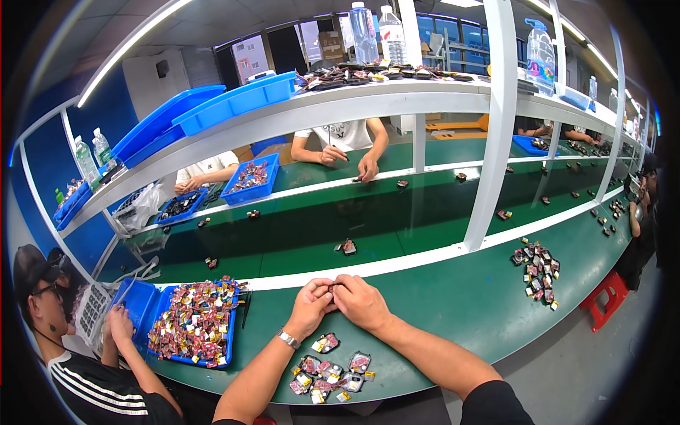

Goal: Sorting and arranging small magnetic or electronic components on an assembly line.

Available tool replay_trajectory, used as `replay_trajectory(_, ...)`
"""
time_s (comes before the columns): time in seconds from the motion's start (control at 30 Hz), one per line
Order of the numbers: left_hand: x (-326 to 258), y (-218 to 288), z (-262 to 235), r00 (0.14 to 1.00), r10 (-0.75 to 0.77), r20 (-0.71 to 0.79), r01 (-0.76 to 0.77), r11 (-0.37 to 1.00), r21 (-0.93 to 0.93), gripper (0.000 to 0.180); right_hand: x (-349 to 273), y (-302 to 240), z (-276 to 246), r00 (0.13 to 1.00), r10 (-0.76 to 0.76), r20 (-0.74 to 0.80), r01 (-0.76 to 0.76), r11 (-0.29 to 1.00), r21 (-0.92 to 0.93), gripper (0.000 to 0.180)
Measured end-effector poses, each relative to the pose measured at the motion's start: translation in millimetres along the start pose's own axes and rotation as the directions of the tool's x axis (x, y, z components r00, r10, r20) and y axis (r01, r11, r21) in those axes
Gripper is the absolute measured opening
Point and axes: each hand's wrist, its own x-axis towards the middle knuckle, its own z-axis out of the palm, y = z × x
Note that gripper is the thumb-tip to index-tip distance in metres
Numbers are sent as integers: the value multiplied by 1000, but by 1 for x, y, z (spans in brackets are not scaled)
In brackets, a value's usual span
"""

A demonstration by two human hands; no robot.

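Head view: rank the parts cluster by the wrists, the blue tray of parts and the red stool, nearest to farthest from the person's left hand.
1. Parts cluster, just below the left hand.
2. Blue tray of parts, to its left.
3. Red stool, far right on the floor.

Green-topped workbenches (pixel 453 297) run beneath a white shelf frame (pixel 496 127) in a factory hall; ceiling strip lights (pixel 134 42), blue wall (pixel 106 113), dark windows (pixel 446 32), grey floor (pixel 574 361).

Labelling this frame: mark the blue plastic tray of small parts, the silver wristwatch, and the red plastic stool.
blue plastic tray of small parts (pixel 230 338): head view, right rim.
silver wristwatch (pixel 287 339): head view, band on left wrist.
red plastic stool (pixel 608 296): head view, seat top.
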Motion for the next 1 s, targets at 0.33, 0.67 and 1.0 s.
replay_trajectory(0.33, 0, -1, -4, 1000, -2, 10, 2, 1000, -16, 26, 4, 2, -5, 1000, 2, 9, -3, 998, 62, 15)
replay_trajectory(0.67, 0, -1, -6, 999, 1, 43, 1, 999, -37, 27, 4, 2, -7, 1000, -9, 9, 8, 996, 87, 19)
replay_trajectory(1.0, 0, 0, 0, 1000, 12, 16, -11, 1000, -23, 25, -1, 0, -1, 999, 35, -21, -34, 998, 46, 12)
